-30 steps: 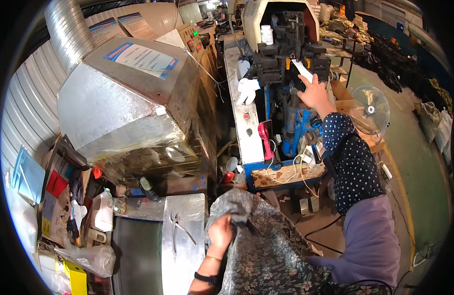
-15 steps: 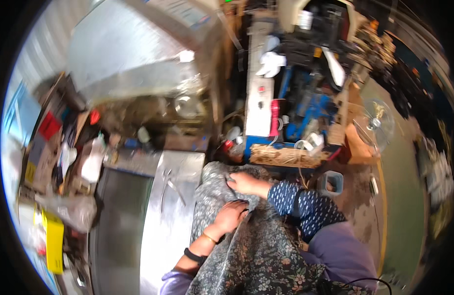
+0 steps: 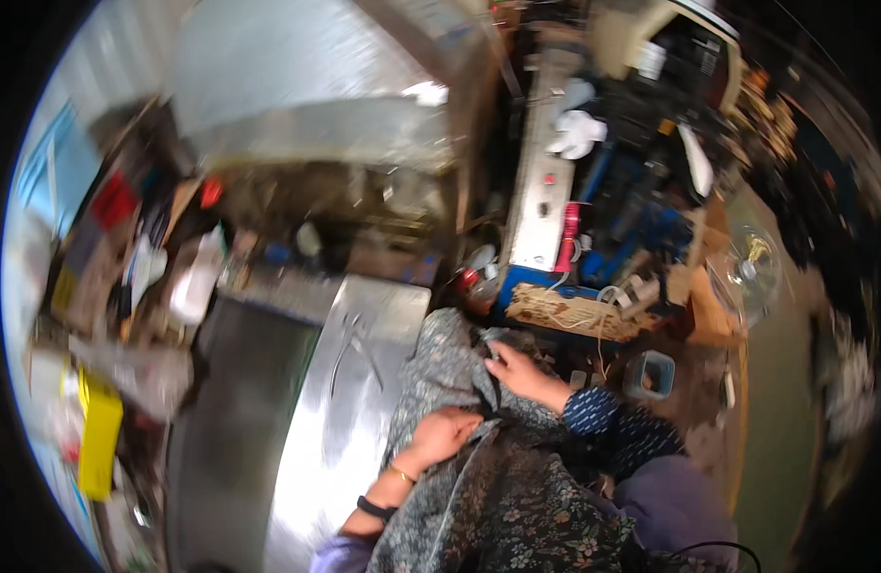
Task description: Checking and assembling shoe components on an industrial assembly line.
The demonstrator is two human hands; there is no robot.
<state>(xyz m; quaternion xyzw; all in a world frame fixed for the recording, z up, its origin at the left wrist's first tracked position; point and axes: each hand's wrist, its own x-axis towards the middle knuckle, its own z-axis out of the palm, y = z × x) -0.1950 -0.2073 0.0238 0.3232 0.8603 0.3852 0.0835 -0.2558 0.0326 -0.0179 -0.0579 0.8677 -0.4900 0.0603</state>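
A dark grey floral cloth [image 3: 498, 506] lies over my lap, gathered in folds and reaching to the metal table's edge. My left hand [image 3: 440, 436], with a bangle and a black band at the wrist, is closed on a fold of it. To the right and a little farther off, my right hand [image 3: 526, 371] grips another part of the cloth with bent fingers, its sleeve dark with white marks. Between the hands the cloth parts into a dark gap. On the shiny metal tabletop [image 3: 307, 468] left of the cloth lies a thin, long-handled metal tool [image 3: 357, 358], like pliers.
Past my right hand stands a machine with a white panel [image 3: 541, 210] and a worn wooden edge [image 3: 565, 310]. A clear plastic tub [image 3: 649, 374] sits at right, near a fan [image 3: 748, 267]. At left are a yellow box [image 3: 99, 435] and a plastic bag [image 3: 140, 372].
The view has shifted, so the surroundings sit farther right. My right hand has moved from lying on the cloth to gripping it, and the folds between my hands have spread apart.
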